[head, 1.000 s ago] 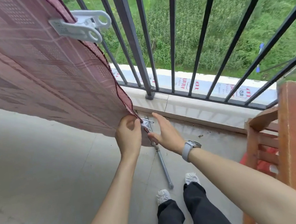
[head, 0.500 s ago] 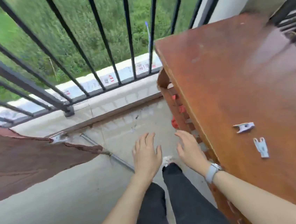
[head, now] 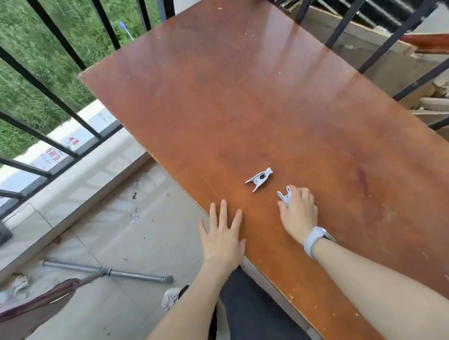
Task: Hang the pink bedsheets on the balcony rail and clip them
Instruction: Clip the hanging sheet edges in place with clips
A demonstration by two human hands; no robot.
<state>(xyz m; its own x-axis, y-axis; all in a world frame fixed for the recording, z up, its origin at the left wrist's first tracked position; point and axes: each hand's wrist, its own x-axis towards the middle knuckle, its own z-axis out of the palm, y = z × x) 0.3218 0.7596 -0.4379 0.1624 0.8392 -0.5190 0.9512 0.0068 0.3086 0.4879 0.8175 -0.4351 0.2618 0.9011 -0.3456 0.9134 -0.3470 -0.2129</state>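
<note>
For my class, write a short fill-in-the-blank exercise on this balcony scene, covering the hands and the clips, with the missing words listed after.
1. The right hand closes on a white ____ on the table.
2. The left hand rests with its fingers ____ at the table's edge.
3. A second clip lies on the table, ____ by either hand.
4. A metal pipe lies on the ____.

Missing words: clip; spread; untouched; floor
</note>
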